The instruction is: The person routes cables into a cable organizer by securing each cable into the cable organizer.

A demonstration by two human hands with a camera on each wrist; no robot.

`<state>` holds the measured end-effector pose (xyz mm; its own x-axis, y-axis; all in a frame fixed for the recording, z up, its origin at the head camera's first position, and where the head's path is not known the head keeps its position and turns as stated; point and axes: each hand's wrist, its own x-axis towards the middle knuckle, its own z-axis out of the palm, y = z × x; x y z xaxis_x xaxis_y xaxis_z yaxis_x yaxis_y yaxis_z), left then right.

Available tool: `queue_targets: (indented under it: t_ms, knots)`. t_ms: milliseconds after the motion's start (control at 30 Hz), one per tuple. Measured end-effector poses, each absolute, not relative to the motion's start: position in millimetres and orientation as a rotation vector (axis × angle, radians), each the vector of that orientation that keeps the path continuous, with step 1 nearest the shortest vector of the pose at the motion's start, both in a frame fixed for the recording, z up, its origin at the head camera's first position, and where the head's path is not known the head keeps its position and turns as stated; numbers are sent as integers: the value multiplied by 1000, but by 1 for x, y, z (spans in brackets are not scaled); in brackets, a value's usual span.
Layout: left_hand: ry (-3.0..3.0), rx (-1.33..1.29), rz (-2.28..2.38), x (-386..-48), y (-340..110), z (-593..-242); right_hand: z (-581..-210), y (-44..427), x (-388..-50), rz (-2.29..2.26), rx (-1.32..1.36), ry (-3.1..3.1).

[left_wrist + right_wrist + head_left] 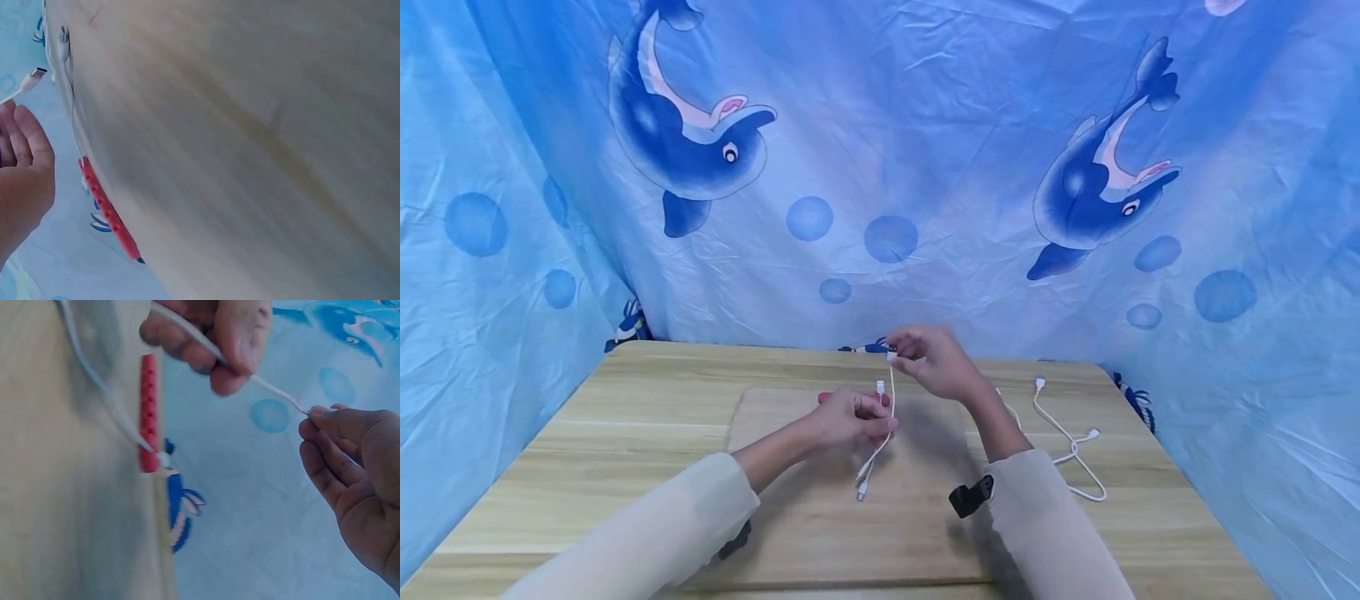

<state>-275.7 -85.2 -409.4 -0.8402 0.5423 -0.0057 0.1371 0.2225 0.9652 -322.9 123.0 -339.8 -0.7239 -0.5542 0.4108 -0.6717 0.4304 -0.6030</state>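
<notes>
Between both hands a white USB cable (pixel 892 387) is stretched upright. My right hand (pixel 934 358) pinches it at its upper USB plug (pixel 891 352). Lower down, my left hand (pixel 853 419) grips the cord between thumb and fingers; a doubled end with a small connector (pixel 861 492) dangles below. Behind the left hand, partly hidden, lies a red notched strip (pixel 825 397). In the right wrist view the red strip (pixel 148 412) has another white cord (pixel 103 394) at one end. A further white USB plug (pixel 881 387) shows just beyond the left hand.
A wooden board (pixel 850 533) lies on the wood-grain table (pixel 572 450). Loose white cables (pixel 1075 450) rest on the table to the right of the right forearm. A blue dolphin-print curtain (pixel 880 167) hangs behind and at both sides.
</notes>
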Motion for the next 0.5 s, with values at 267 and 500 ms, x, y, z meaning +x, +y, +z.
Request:
queue_targets:
  t_ms: [267,500]
  knots:
    - [2171,611,1490,-271,-95,-413,-369,120,-331,1316,1078,-2636]
    - [2170,587,1467,-271,-99,-416,-386,114,-339,1437,1035,-2677]
